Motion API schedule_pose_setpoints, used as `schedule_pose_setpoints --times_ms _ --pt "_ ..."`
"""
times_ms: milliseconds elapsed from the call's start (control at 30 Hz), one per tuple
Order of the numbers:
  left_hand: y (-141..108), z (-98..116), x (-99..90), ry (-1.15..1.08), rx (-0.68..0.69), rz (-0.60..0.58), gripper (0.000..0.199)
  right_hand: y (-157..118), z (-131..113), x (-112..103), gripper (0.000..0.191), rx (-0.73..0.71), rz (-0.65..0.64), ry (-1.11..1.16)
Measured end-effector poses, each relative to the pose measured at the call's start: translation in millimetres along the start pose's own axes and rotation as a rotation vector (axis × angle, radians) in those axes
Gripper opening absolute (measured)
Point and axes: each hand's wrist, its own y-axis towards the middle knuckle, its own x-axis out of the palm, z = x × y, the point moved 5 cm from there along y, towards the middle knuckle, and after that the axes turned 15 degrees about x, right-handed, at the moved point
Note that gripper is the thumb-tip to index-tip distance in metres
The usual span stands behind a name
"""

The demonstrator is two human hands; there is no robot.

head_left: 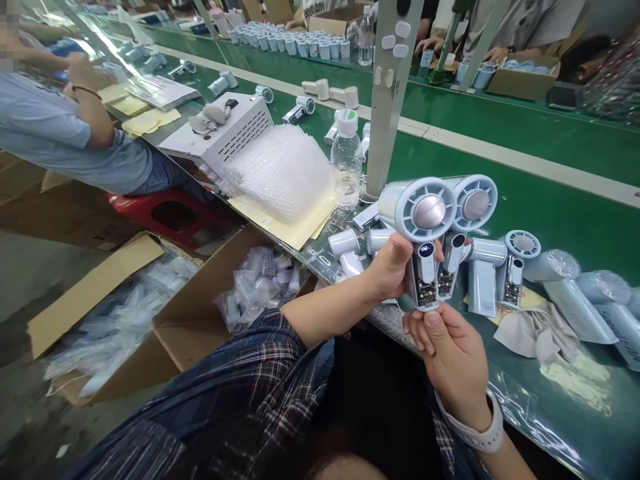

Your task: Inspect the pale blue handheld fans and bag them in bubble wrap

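Observation:
Two light-blue handheld fans are held up side by side over the table's near edge. The nearer fan (425,283) shows a lit display and a bare circuit board in its handle; the other fan (475,203) is partly behind it. My left hand (395,267) is wrapped round the handles from the left, its fingers mostly hidden behind them. Below, my right hand (457,353) pinches the bottom end of the nearer fan's handle between thumb and fingers. More fans (520,247) lie just to the right, beside a crumpled grey cloth (540,333).
A plastic bottle (347,163), a metal post (387,100) and a bubble-wrap stack (285,170) stand beyond my hands. Open cartons (200,320) with bagged parts sit at lower left. A seated person (65,127) is at left; others work across the green table (550,160).

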Motion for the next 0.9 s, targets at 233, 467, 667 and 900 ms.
schedule_pose_setpoints --times_ms 233,467,667,900 --pt "-4.4 6.9 12.9 -0.268 0.014 -0.068 0.091 -8.4 -25.8 -14.1 0.045 -0.255 0.099 -0.521" --pt "-2.0 12.3 12.3 -0.354 -0.074 -0.044 0.093 -13.4 -15.3 -22.7 0.032 -0.218 0.195 -0.46" --pt "-1.6 10.1 13.0 -0.362 -0.063 -0.115 0.092 -8.7 -0.5 -24.7 0.053 -0.059 0.052 -0.292" --pt "-2.7 14.0 16.1 -0.344 -0.002 -0.149 0.087 -4.6 -2.4 -29.1 0.048 -0.085 0.088 -0.243"
